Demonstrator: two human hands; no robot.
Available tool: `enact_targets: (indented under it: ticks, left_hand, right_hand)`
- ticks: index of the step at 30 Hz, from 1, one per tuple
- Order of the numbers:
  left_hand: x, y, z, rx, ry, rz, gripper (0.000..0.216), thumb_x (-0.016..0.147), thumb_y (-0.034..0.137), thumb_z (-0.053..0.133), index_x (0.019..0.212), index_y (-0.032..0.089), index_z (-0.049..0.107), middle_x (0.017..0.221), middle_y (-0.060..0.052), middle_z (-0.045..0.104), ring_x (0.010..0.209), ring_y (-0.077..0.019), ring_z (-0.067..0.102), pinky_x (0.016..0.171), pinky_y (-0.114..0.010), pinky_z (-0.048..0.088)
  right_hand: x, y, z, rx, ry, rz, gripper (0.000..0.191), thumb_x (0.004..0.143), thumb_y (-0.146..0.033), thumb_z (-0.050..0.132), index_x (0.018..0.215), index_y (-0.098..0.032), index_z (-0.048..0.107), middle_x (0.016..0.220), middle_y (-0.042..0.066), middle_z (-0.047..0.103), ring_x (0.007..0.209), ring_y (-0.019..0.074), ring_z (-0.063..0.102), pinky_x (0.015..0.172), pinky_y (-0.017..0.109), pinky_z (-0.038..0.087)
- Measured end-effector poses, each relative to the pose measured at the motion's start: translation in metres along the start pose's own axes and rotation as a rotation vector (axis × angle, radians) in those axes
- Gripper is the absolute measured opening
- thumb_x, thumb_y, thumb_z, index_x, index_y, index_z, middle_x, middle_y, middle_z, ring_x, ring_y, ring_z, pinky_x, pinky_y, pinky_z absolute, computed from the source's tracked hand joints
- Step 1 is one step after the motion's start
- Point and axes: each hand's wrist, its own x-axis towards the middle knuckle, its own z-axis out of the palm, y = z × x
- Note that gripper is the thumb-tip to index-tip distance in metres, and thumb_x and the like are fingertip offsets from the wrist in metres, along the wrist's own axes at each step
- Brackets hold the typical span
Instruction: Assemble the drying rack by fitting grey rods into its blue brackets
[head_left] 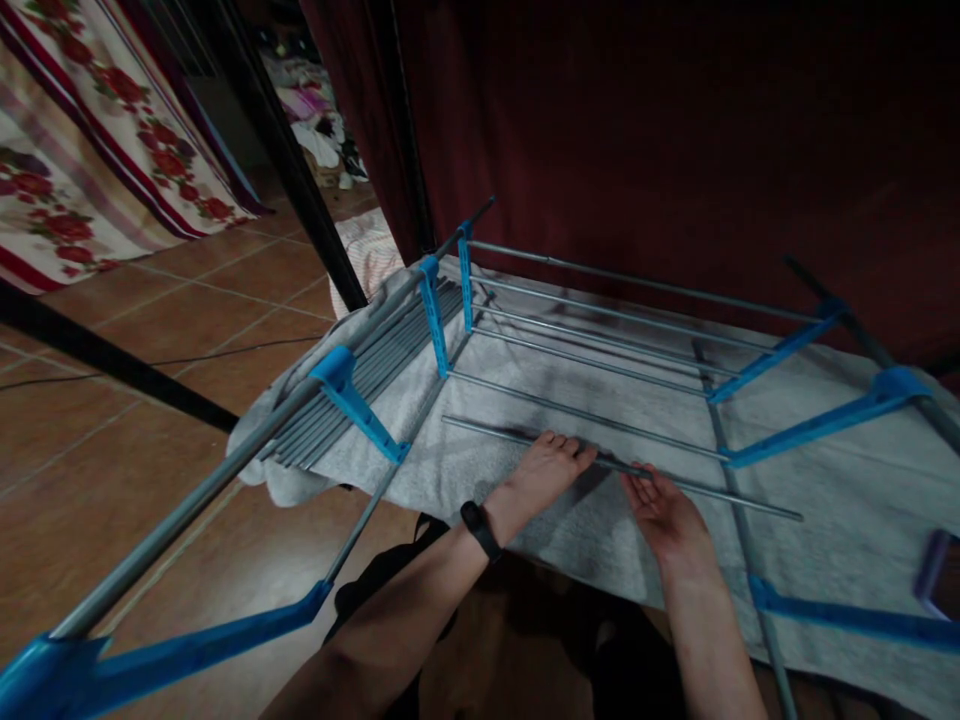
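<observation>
A loose thin grey metal rod lies crosswise in front of me, above a grey cloth. My left hand, with a black band on the wrist, is closed over it from above, left of its middle. Palm up, my right hand pinches the same rod a little further right. Around the hands stands a rack frame of grey tubes joined by blue plastic brackets. Several crossbars span the frame beyond the held rod. Both ends of the held rod show.
A bundle of loose grey rods lies to the left on the cloth. Dark posts and a dark red curtain stand behind. A phone-like object is at the right edge. Tiled floor lies left.
</observation>
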Motion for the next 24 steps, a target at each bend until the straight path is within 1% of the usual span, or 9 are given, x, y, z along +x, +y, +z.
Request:
enact_targets:
  ticks: [5,10,13,16,24]
  left_hand:
    - [0.000,0.003,-0.008,-0.015,-0.049,0.011,0.043,0.094,0.010,0.045,0.135,0.020,0.051,0.109,-0.010,0.065,0.098,-0.0225,0.061,0.092,-0.038,0.043]
    - [0.001,0.003,-0.013,-0.017,-0.023,-0.002,0.039,0.097,0.011,0.042,0.133,0.020,0.053,0.108,-0.008,0.064,0.098,-0.0213,0.059,0.095,-0.038,0.041]
    - [0.002,0.004,-0.014,-0.021,-0.012,-0.005,0.042,0.096,0.009,0.042,0.136,0.021,0.051,0.109,-0.008,0.064,0.101,-0.0214,0.058,0.096,-0.038,0.040]
    - [0.004,0.006,-0.014,-0.015,0.005,0.004,0.042,0.097,0.010,0.041,0.136,0.020,0.051,0.109,-0.008,0.063,0.101,-0.0214,0.057,0.095,-0.037,0.040]
    - [0.005,0.010,-0.008,-0.009,-0.001,0.002,0.049,0.095,0.007,0.041,0.141,0.022,0.046,0.110,-0.008,0.062,0.104,-0.0221,0.056,0.098,-0.038,0.040]
  right_hand:
    - [0.003,-0.002,-0.004,0.000,-0.006,-0.005,0.016,0.086,-0.007,0.053,0.081,-0.018,0.064,0.083,0.004,0.072,0.084,0.0139,0.071,0.079,0.029,0.064]
    - [0.009,-0.014,-0.013,0.014,0.036,-0.003,0.020,0.087,-0.005,0.049,0.080,-0.017,0.064,0.082,0.003,0.071,0.080,0.0127,0.071,0.075,0.029,0.064]
    - [0.011,-0.021,-0.017,0.054,0.063,-0.037,0.020,0.088,-0.004,0.049,0.082,-0.017,0.063,0.082,0.001,0.070,0.080,0.0111,0.071,0.077,0.028,0.063]
    - [0.012,-0.024,-0.020,0.078,0.072,-0.039,0.021,0.089,-0.002,0.049,0.085,-0.018,0.062,0.081,-0.001,0.069,0.076,0.0097,0.070,0.078,0.029,0.063]
    - [0.010,-0.027,-0.020,0.071,0.098,-0.059,0.018,0.089,-0.005,0.049,0.087,-0.019,0.061,0.076,-0.003,0.067,0.071,0.0098,0.069,0.072,0.027,0.062]
